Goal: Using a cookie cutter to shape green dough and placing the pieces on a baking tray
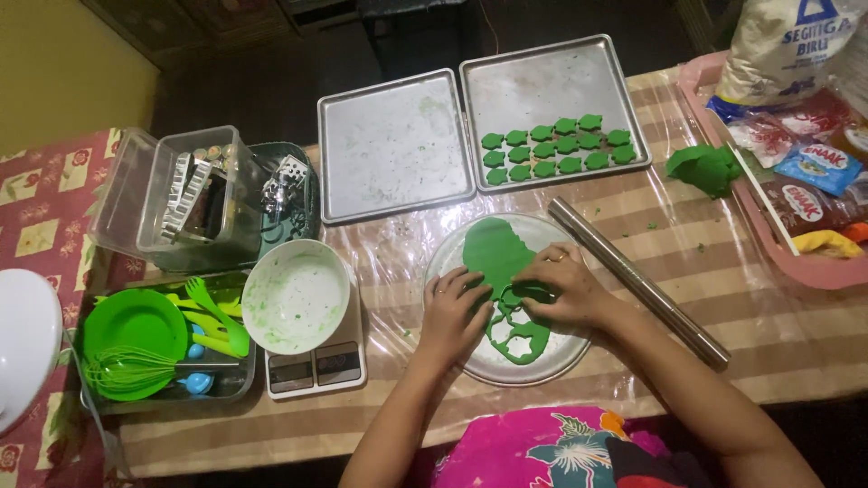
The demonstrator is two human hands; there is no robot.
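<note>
A: Both hands press on rolled green dough (pixel 495 253) spread over a round plate (pixel 542 361); the left hand (pixel 452 312) lies flat and open, the right hand (pixel 565 289) curls over a cutter, hardly visible

B: Cutting shapes, likely. Lifting pieces needs care: a rolling pin (pixel 637 280) lies just right, a bowl (pixel 295 295) left, trays (pixel 393 145) beyond

The right hand (pixel 568 287) covers part of the green dough sheet (pixel 500 256), so whatever its grip holds cannot be seen. The white round object (pixel 25 343) is cut by the left edge. The pink tray (pixel 796 258) and the large white bag (pixel 791 45) run out of frame.
</note>
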